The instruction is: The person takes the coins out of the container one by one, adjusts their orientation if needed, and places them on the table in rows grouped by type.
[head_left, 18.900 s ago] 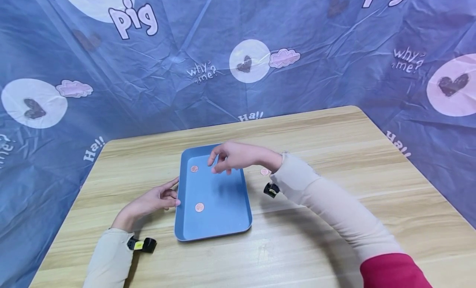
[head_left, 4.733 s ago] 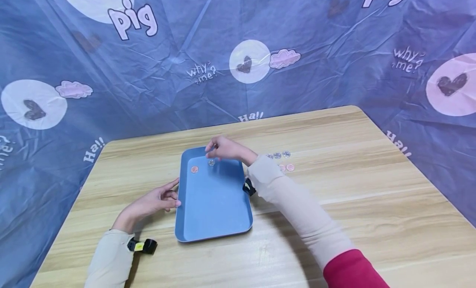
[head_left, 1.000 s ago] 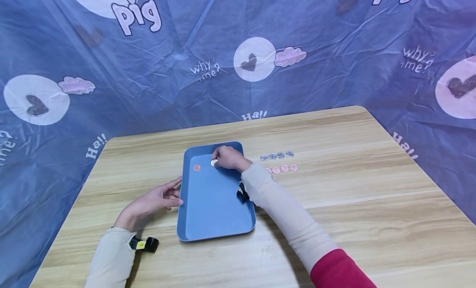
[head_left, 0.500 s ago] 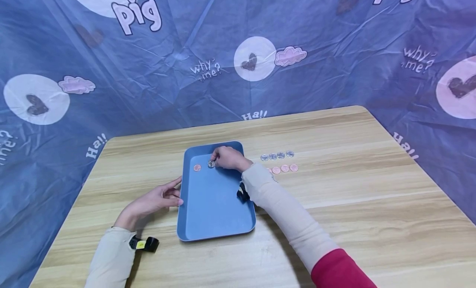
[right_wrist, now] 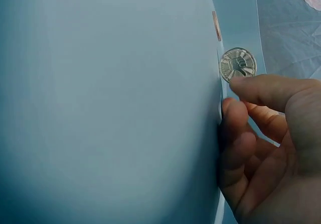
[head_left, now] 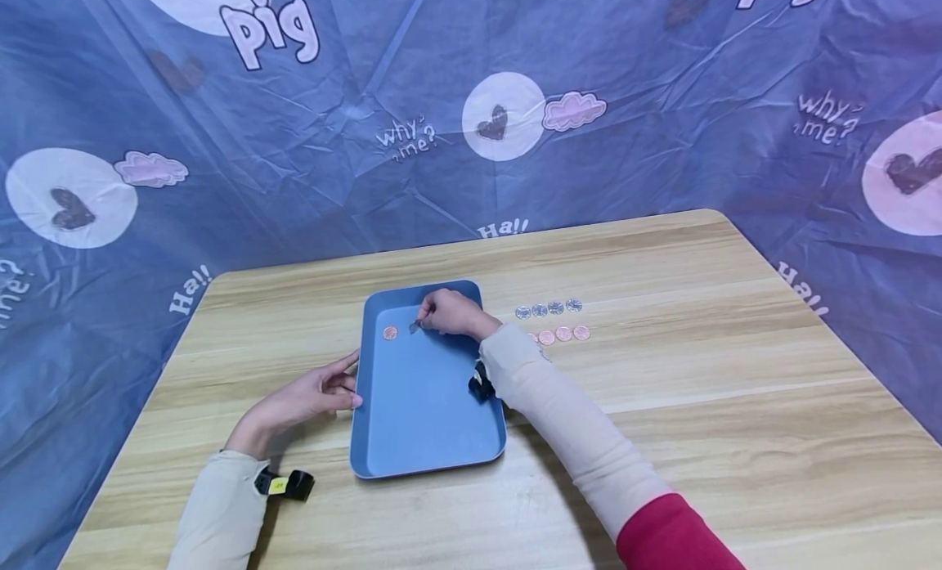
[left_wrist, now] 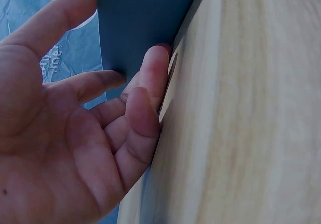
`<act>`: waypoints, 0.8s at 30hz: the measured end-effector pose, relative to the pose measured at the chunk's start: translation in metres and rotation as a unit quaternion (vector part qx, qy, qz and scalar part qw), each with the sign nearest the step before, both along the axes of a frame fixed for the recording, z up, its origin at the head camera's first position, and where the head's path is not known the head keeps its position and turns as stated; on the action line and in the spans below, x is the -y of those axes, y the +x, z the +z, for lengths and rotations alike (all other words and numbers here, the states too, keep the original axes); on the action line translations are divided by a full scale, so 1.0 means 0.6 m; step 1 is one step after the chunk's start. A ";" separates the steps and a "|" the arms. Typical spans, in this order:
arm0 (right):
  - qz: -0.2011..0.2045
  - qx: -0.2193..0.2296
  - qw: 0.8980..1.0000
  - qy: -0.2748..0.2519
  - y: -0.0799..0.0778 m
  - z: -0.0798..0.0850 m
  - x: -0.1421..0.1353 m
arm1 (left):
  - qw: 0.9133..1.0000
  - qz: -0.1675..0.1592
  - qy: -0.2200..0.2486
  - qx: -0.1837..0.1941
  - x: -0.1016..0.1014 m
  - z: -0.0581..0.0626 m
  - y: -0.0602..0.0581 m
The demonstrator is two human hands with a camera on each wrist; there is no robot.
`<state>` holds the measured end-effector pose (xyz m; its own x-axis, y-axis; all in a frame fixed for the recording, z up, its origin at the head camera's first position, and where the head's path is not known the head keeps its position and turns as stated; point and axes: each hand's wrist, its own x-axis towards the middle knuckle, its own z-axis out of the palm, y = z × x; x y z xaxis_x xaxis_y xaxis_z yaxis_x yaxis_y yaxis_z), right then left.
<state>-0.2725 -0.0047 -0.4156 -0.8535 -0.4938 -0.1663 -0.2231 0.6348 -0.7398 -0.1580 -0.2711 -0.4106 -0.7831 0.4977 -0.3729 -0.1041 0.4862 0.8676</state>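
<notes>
My right hand (head_left: 450, 312) is over the far part of the blue tray (head_left: 427, 439) and pinches a silver coin (right_wrist: 238, 64) by its edge. Seen from the right wrist, the coin stands tilted up at the tray floor, thumb tip on its lower rim. A copper coin (head_left: 390, 333) lies flat in the tray, just left of the silver one. My left hand (head_left: 305, 397) rests against the tray's left side, its thumb tip at the rim. In the left wrist view the fingers (left_wrist: 155, 73) touch the outer wall low down, close to the tabletop.
On the wooden table (head_left: 699, 374), right of the tray, lies a row of several silver coins (head_left: 555, 307). Nearer me is a row of several copper coins (head_left: 563, 334), partly hidden by my right sleeve. A blue printed cloth (head_left: 353, 194) hangs behind the table.
Since the oldest frame, the near copper coin has left the tray and coin rows have grown on the right. In the last second, the silver coin has been tipped up on edge. Left hand stays.
</notes>
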 end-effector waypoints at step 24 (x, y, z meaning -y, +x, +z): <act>-0.009 0.074 0.992 -0.101 0.006 0.018 0.009 | 1.000 -0.002 0.008 0.006 -0.002 0.001 0.000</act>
<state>-0.2689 -0.0103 -0.4046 -0.8365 -0.5142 -0.1894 -0.0928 0.4736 -0.8758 -0.1582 -0.2701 -0.4100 -0.7770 0.5067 -0.3735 -0.1123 0.4723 0.8743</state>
